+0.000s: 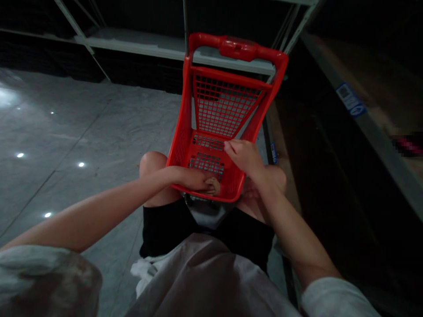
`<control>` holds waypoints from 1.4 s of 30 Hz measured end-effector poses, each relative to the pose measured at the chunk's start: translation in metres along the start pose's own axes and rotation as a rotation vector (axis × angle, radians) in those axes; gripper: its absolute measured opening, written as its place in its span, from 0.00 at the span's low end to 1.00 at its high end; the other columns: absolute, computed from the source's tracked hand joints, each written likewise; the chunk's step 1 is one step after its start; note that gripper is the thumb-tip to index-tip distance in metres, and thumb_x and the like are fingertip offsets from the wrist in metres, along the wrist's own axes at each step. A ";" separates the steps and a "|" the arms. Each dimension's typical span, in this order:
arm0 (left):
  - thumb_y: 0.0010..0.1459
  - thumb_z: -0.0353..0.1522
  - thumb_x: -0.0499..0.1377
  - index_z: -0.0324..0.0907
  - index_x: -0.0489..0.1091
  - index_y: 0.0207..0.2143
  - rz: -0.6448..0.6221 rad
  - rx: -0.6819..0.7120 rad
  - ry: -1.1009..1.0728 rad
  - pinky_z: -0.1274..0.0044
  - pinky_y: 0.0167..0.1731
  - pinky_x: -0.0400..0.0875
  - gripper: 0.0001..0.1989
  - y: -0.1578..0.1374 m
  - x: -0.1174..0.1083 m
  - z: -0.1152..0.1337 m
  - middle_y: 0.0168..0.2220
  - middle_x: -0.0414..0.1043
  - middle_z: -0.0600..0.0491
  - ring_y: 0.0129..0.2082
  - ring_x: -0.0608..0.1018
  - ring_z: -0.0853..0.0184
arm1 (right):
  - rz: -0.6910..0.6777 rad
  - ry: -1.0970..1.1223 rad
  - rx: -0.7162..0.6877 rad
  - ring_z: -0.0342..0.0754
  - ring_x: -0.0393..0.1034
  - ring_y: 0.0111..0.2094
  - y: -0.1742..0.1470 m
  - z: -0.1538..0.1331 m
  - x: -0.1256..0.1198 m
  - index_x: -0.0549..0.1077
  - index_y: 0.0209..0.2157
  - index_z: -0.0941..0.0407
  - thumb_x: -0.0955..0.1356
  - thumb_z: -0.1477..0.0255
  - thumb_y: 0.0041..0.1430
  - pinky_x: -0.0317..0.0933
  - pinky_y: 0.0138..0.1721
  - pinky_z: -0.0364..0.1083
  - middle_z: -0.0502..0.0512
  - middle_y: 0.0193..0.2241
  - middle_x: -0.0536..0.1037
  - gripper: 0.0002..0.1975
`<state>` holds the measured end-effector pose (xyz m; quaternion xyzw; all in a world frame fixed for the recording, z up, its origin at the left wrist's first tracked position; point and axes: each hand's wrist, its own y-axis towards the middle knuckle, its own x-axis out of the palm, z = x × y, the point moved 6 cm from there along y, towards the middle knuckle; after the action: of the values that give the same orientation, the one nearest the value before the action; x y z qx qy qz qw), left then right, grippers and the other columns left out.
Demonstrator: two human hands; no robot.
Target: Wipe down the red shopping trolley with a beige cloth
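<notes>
A red plastic shopping basket with a long handle stands tilted between my knees, its grid back and floor facing me. My left hand reaches over the near left rim into the basket. Its fingers are closed on a crumpled tan cloth pressed low against the inner near wall. My right hand is over the right side of the basket with its fingers curled in. Whether anything is inside that hand is hidden.
Grey tiled floor spreads to the left, with light reflections. White metal shelving runs behind the basket. A dark shelf edge with a blue and white label rises close on the right.
</notes>
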<state>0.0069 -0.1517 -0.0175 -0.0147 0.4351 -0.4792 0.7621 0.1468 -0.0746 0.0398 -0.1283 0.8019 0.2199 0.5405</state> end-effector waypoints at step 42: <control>0.61 0.51 0.63 0.35 0.73 0.53 0.855 -0.191 0.629 0.55 0.65 0.61 0.30 -0.062 -0.007 0.015 0.48 0.79 0.38 0.53 0.79 0.48 | 0.116 0.464 0.088 0.47 0.75 0.54 -0.062 -0.062 0.019 0.72 0.57 0.55 0.60 0.64 0.74 0.65 0.53 0.45 0.57 0.56 0.80 0.18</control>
<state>-0.0280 -0.1856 0.0239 0.2388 0.6512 -0.0659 0.7174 0.1166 -0.1586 0.0288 -0.1054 0.9195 0.1801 0.3332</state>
